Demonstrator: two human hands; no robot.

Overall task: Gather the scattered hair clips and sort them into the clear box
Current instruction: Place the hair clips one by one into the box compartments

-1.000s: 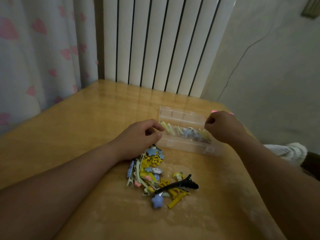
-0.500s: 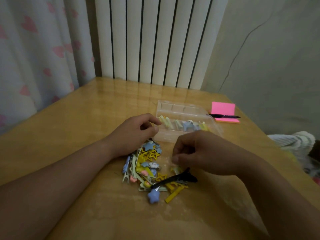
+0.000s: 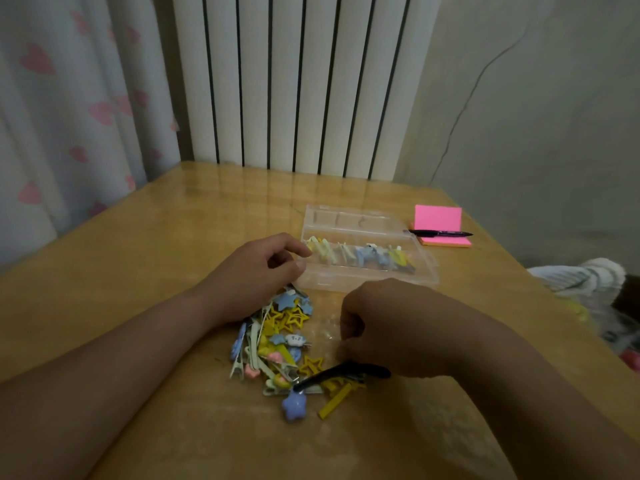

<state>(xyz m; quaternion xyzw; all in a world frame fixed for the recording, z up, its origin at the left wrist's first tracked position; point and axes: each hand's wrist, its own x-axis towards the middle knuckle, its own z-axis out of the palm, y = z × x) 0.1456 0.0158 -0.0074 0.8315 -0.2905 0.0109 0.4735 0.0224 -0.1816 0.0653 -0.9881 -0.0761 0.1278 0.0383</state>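
Wooden table (image 3: 156,271) filled the view. Near its front lay a pile of clips (image 3: 277,344), with a black clip (image 3: 346,373) at the pile's right side. The right hand (image 3: 391,327) was curled over the pile, right by the black clip; what it held could not be told. The left hand (image 3: 256,271) was curled at the left end of the box (image 3: 367,281), with fingertips touching it, but whether it gripped could not be told. Sorted clips (image 3: 363,254) lay inside the box. Behind were pink notes (image 3: 438,218), a pen (image 3: 440,233) and a radiator (image 3: 294,81).
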